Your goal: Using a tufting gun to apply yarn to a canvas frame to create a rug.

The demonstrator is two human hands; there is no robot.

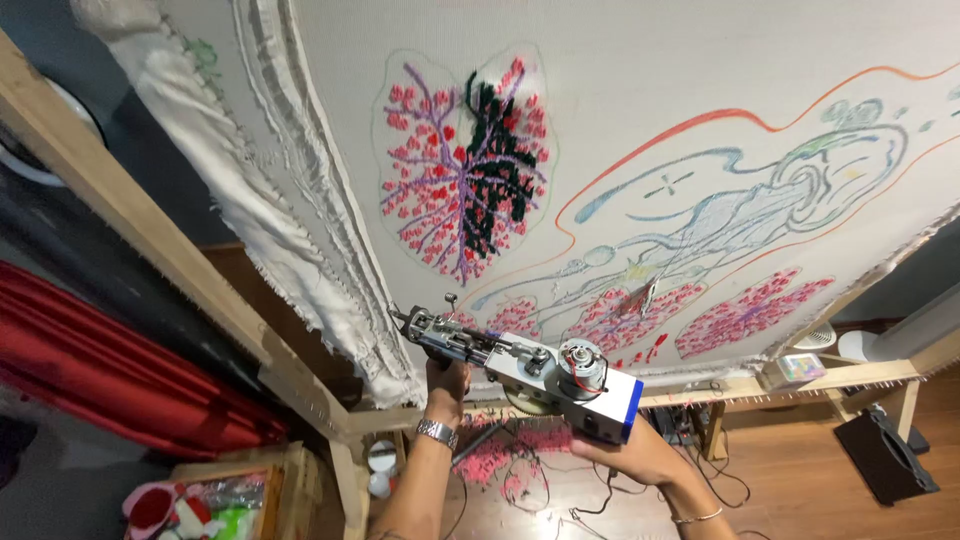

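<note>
the person is holding a silver and white metal tufting gun with a blue rear edge (pixel 530 368) in both hands, low in front of a large off-white woven cloth (pixel 700 90) that is stretching across a pale wooden frame (pixel 130 210). the left hand (pixel 447 380), wearing a silver metal wristband (pixel 436 432), is closing around the front handle beneath the gun's barrel, fingers wrapped and clenched on it. the right hand (pixel 620 452), with a thin bangle on its wrist, is cupping the boxy rear body from underneath; its fingers are mostly hiding behind the housing, but it is plainly bearing the gun's back end. the needle tip is pointing up and to the left, sitting just beside the lower left part of the cloth, near the frayed folded edge; whether it is touching the weave i cannot tell.

the gun is looking rigid and fairly heavy, with an exposed round motor on top and open moving parts along the barrel, so the handle below and the smooth rear box are seeming the safe places to grip, well away from the needle and gears.

on the cloth, a leaf shape filled with pink, red, purple and black yarn (pixel 465 170) is showing above the gun, and pink tufted patches are lying to the right. loose pink yarn scraps (pixel 500 455) are scattering on the brown wooden floor below.
</note>
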